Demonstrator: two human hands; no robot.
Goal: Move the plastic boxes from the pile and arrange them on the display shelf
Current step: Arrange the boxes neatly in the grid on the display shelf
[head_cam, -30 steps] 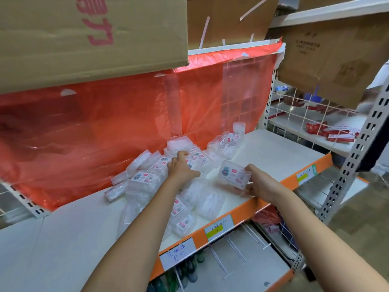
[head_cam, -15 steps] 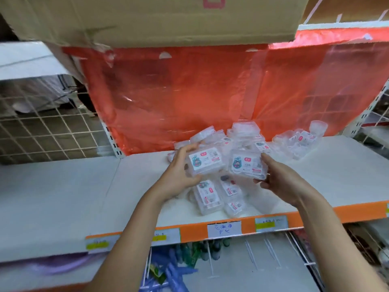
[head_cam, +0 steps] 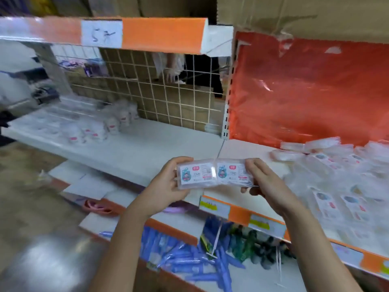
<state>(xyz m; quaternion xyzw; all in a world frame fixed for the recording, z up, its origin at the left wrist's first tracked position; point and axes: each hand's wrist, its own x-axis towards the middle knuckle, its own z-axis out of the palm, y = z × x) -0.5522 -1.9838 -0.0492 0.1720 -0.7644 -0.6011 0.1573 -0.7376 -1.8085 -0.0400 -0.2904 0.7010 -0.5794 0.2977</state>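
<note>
Two clear labelled plastic boxes, one gripped in the left hand and one in the right hand, are hovering side by side before the white display shelf, so setting them down level, labels forward, beside the standing row is looking wisest.

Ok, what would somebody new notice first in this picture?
Two clear plastic boxes held side by side at centre, left hand and right hand each gripping one. The box pile sits on the right, before a red plastic sheet.
</note>
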